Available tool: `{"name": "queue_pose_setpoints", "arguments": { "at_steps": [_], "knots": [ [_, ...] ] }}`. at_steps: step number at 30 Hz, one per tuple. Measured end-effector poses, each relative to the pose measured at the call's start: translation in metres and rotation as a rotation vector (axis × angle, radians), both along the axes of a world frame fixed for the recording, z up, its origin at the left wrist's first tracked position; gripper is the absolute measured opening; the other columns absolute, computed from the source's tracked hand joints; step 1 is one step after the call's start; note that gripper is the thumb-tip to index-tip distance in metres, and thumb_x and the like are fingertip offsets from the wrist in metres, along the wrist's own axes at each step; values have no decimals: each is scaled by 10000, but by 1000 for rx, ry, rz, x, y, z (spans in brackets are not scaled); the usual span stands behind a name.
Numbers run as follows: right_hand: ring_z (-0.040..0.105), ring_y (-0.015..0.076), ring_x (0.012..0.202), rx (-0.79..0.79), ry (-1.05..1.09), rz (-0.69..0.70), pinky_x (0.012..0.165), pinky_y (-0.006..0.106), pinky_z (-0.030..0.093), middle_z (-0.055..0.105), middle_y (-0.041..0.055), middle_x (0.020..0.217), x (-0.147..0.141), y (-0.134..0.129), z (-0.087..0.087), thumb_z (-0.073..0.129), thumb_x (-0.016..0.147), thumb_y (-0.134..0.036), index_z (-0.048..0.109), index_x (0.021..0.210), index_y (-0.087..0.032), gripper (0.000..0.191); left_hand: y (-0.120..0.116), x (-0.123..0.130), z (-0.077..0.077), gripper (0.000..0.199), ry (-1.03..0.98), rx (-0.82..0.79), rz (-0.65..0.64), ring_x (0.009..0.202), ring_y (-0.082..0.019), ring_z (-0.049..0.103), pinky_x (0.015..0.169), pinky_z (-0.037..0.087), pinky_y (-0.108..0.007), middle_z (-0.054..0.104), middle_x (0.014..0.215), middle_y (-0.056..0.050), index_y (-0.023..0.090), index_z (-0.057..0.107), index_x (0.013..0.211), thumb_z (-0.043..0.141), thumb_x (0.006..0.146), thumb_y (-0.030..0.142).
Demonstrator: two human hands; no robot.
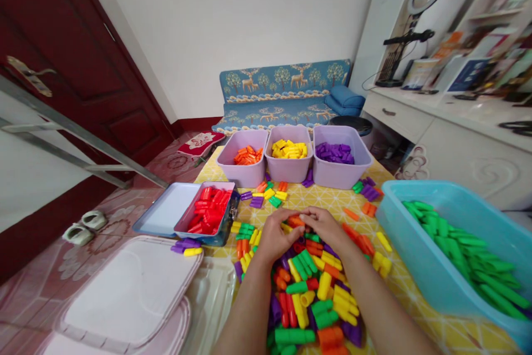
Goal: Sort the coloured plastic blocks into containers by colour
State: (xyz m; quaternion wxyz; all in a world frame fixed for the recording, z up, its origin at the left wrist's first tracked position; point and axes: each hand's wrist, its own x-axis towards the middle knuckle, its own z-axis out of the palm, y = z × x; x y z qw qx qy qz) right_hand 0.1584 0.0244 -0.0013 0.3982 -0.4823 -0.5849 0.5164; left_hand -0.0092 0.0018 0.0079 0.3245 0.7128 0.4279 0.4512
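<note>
Fingers of both hands curl inward and almost meet, bunched over an orange peg; whether they pinch it, I cannot tell. The left hand and right hand hover just above a heap of plastic pegs in red, green, yellow, purple and orange, which spreads toward the body across the yellow-clothed counter. Loose pegs lie scattered around it.

To the right sits a blue tub full of long green pegs. To the left, a lilac box of red pegs rests on a blue tray, and pink lids lie on the floor below the counter.

Farther on, three lilac tubs stand in a row along the counter's far end, holding orange pegs, yellow pegs and purple pegs. Beyond them are a deer-print sofa, a dark red door at left and white drawers at right.
</note>
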Motion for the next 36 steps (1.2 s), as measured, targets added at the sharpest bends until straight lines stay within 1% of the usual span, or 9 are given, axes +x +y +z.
{"name": "queue_pose_setpoints", "arguments": {
  "at_steps": [2,6,9,13,18,23,29,32,36],
  "knots": [
    [558,135,557,-22,58,-28,557,266,434,595,-25,614,0,-3,-2,649,741,-436,622,810,-167,279,-1,0,1,340,6,-11,-20,1004,-213,637,935,478,-327,714,1059,-60,221,704,1083,712,746,264],
    [621,167,700,2,97,11,666,294,478,669,19,755,1,-9,0,625,784,-499,644,914,-165,359,3,0,-5,247,-11,-60,82,936,-212,658,895,494,-341,735,988,-57,211,730,1011,694,771,257],
    [631,182,744,10,68,-11,662,300,477,694,43,836,3,-12,4,625,780,-538,645,991,-168,426,5,-2,-8,191,-22,-15,179,891,-213,655,854,493,-347,738,922,-56,204,743,951,670,807,306],
    [643,207,827,14,65,-35,685,315,485,706,74,926,3,-13,5,626,770,-557,646,1011,-170,456,5,-4,-6,210,-41,59,272,906,-215,634,850,473,-338,717,915,-63,189,735,936,619,849,342],
    [655,196,771,11,47,-29,722,343,506,702,58,908,2,-12,3,644,748,-563,646,1003,-174,464,7,-7,-8,264,-96,56,318,917,-211,635,845,471,-323,711,938,-67,172,713,960,508,905,331],
    [659,199,782,21,28,-41,736,344,511,699,57,898,3,-12,0,634,760,-553,647,993,-173,446,8,-8,-10,270,-152,30,389,976,-217,640,906,466,-341,722,990,-66,172,717,991,529,887,335],
    [654,221,896,56,-19,-5,822,360,509,704,75,941,1,-14,2,661,754,-502,649,990,-168,409,9,-8,-8,276,-237,-32,404,889,-197,657,852,488,-305,738,925,-47,169,723,991,557,862,349],
    [658,223,878,57,-47,-2,815,370,517,710,87,966,0,-15,4,669,742,-485,654,1001,-164,412,9,-8,-8,294,-255,-74,395,783,-182,653,754,496,-278,727,821,-42,146,716,974,567,851,368],
    [664,224,865,69,-56,-18,813,377,520,713,96,983,-1,-13,2,666,741,-478,660,984,-163,398,5,-12,1,292,-151,-104,360,662,-160,611,619,453,-241,687,703,-26,137,719,906,559,847,375]
  ]
}}
